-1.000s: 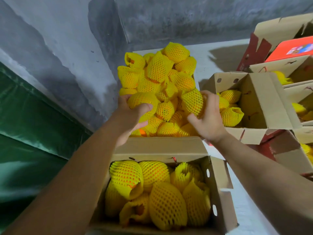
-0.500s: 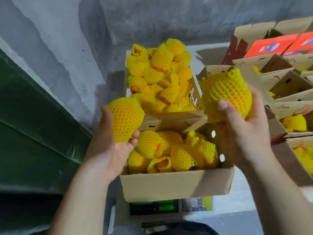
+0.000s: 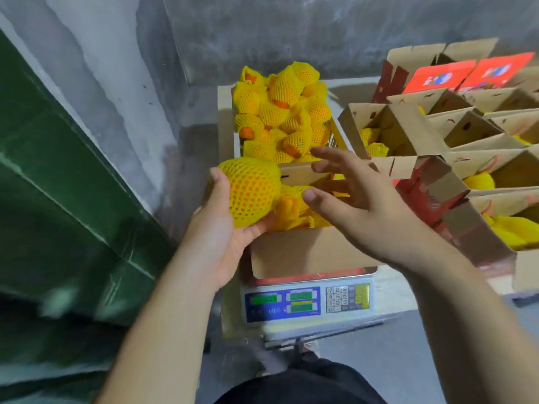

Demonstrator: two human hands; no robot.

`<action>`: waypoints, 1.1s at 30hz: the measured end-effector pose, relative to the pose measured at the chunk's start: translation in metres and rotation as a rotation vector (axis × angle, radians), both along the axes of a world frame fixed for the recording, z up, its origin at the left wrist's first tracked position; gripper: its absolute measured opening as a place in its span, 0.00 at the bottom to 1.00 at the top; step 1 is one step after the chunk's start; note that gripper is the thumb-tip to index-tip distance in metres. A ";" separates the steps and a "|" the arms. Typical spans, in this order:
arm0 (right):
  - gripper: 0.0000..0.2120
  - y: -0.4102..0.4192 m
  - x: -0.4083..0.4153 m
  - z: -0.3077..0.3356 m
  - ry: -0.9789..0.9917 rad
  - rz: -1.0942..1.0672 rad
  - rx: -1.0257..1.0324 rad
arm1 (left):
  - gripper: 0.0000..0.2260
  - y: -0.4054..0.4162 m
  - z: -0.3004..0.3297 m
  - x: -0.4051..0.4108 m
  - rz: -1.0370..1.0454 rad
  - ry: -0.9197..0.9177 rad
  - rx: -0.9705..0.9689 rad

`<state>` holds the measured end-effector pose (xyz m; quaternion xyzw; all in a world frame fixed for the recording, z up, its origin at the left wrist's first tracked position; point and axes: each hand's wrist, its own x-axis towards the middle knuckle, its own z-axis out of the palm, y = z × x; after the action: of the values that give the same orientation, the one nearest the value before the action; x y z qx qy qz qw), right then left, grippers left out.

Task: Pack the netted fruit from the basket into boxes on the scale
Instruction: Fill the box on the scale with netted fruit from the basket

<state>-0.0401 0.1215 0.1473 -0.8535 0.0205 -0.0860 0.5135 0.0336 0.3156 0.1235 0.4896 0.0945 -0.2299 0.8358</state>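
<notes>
My left hand (image 3: 221, 228) grips a fruit in yellow foam net (image 3: 252, 193) at the left edge of the cardboard box (image 3: 306, 252) that stands on the electronic scale (image 3: 306, 304). Several netted fruits lie in that box, partly hidden by my hands. My right hand (image 3: 364, 205) hovers over the box with fingers spread and holds nothing. Behind the box, the basket (image 3: 230, 132) is heaped with netted fruit (image 3: 285, 112).
Open cardboard boxes (image 3: 408, 135) with netted fruit crowd the right side, with red lids (image 3: 466, 74) at the back. A grey wall rises behind and a green panel (image 3: 58, 185) stands at the left. My dark-clothed leg shows at the bottom.
My right hand no longer holds its netted fruit and is now open over the box. My left hand brought its fruit down to the box's left edge. The view tilted down, showing the scale.
</notes>
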 end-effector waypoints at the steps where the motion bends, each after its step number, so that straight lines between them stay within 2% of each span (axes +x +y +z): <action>1: 0.34 0.016 -0.002 0.002 0.031 0.080 0.041 | 0.35 0.001 0.002 -0.005 -0.029 -0.016 -0.002; 4: 0.42 0.049 0.000 0.002 0.018 0.204 -0.001 | 0.29 0.009 0.005 -0.015 -0.160 -0.162 0.051; 6: 0.40 0.058 0.002 -0.001 -0.037 0.165 -0.073 | 0.21 0.016 0.006 -0.020 -0.200 -0.275 0.102; 12: 0.39 0.065 -0.008 -0.008 -0.137 0.067 -0.131 | 0.18 0.033 0.005 -0.029 -0.222 -0.370 0.094; 14: 0.39 0.070 -0.010 -0.011 -0.158 0.063 -0.083 | 0.14 0.034 0.004 -0.032 -0.216 -0.402 0.099; 18: 0.39 0.076 -0.013 -0.013 -0.152 0.171 0.074 | 0.11 0.042 0.005 -0.032 -0.169 -0.391 0.066; 21: 0.37 0.071 -0.012 -0.013 -0.177 0.188 0.031 | 0.18 0.046 0.005 -0.032 -0.156 -0.368 0.016; 22: 0.35 0.069 -0.012 -0.014 -0.196 0.166 0.012 | 0.20 0.046 0.004 -0.032 -0.144 -0.358 0.011; 25: 0.33 0.058 -0.010 -0.012 -0.270 0.005 0.071 | 0.12 0.049 -0.002 -0.026 -0.110 -0.331 0.007; 28: 0.33 0.038 -0.005 -0.008 -0.352 -0.203 0.173 | 0.10 0.056 -0.005 -0.019 -0.061 -0.299 0.060; 30: 0.32 0.028 -0.003 -0.002 -0.384 -0.259 0.234 | 0.09 0.058 -0.006 -0.016 -0.030 -0.279 0.099; 33: 0.24 0.027 -0.001 0.004 -0.384 -0.265 0.349 | 0.09 0.055 -0.007 -0.015 -0.029 -0.277 0.145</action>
<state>-0.0408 0.1488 0.1513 -0.7104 0.0485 -0.3074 0.6313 0.0186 0.3706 0.1162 0.5771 -0.0124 -0.1648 0.7998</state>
